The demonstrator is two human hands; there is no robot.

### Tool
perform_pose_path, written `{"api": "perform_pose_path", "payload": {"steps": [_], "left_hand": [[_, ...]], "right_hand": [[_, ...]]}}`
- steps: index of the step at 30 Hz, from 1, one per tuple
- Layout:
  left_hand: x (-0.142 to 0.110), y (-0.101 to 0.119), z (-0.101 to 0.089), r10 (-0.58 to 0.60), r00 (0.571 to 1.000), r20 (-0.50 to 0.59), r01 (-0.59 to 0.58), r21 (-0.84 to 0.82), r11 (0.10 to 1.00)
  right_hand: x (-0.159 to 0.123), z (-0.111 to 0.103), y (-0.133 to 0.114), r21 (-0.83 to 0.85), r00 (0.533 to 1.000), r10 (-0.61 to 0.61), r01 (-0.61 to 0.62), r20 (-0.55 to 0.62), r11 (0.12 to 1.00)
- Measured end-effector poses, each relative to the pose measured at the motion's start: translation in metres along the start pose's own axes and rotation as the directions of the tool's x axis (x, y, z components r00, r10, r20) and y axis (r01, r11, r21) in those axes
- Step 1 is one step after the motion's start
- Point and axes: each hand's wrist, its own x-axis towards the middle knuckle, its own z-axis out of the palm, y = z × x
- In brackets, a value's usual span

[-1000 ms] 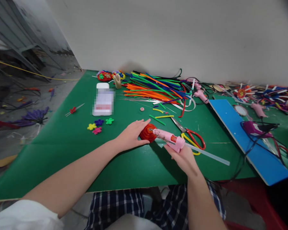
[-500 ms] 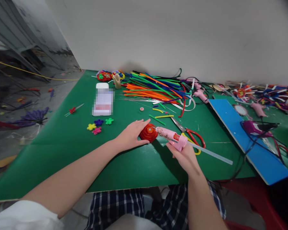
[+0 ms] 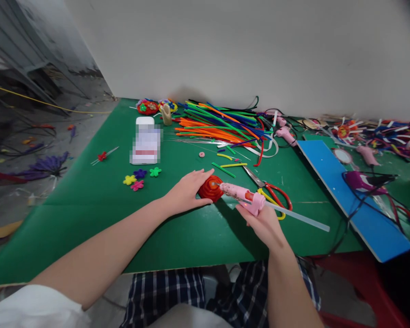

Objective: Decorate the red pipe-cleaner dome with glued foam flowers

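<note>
My left hand (image 3: 187, 191) lies on the green table (image 3: 89, 200), fingers curled against a red coiled pipe-cleaner disc (image 3: 210, 188) and gripping its left side. My right hand (image 3: 263, 224) is closed round a pink glue gun (image 3: 243, 197). The gun's nozzle touches the top of the disc, and a clear glue stick (image 3: 299, 217) juts out behind it to the right.
Red-handled scissors (image 3: 271, 193) lie just behind the gun. A heap of coloured pipe cleaners (image 3: 222, 125) fills the back middle. Small felt flowers (image 3: 140, 176) and a white box (image 3: 145, 143) sit to the left. A blue board (image 3: 348, 191) and other glue guns (image 3: 365, 156) lie right.
The glue gun has shifted slightly up and left, its nozzle now resting on the disc's top. My left hand has stayed in place on the disc.
</note>
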Motion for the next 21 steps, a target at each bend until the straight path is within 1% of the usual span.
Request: {"api": "perform_pose_path", "payload": {"steps": [3,6,10,16,21], "left_hand": [[0.0003,-0.0002,0.0003,-0.004,1.0,0.001,0.004,0.0,1.0],[0.0008,0.0005,-0.0002,-0.012,1.0,0.005,0.012,0.008,1.0],[0.0008,0.0015,-0.0012,-0.019,1.0,0.013,0.019,0.015,1.0],[0.0008,0.0012,-0.001,-0.018,1.0,0.014,0.018,0.008,1.0],[0.0012,0.0013,-0.0012,-0.013,1.0,0.011,0.013,0.008,1.0]], "right_hand": [[-0.0007,-0.002,-0.0033,-0.063,0.998,-0.04,0.044,0.057,0.997],[-0.0012,-0.0025,-0.0045,-0.122,0.995,-0.076,0.084,0.071,0.989],[-0.0006,-0.0012,-0.0028,-0.189,0.992,-0.092,0.106,0.083,0.976],[0.0,0.0001,-0.0012,-0.223,0.992,-0.09,0.107,0.085,0.969],[-0.0008,0.001,0.0021,-0.241,0.989,-0.109,0.13,0.1,0.962]]}}
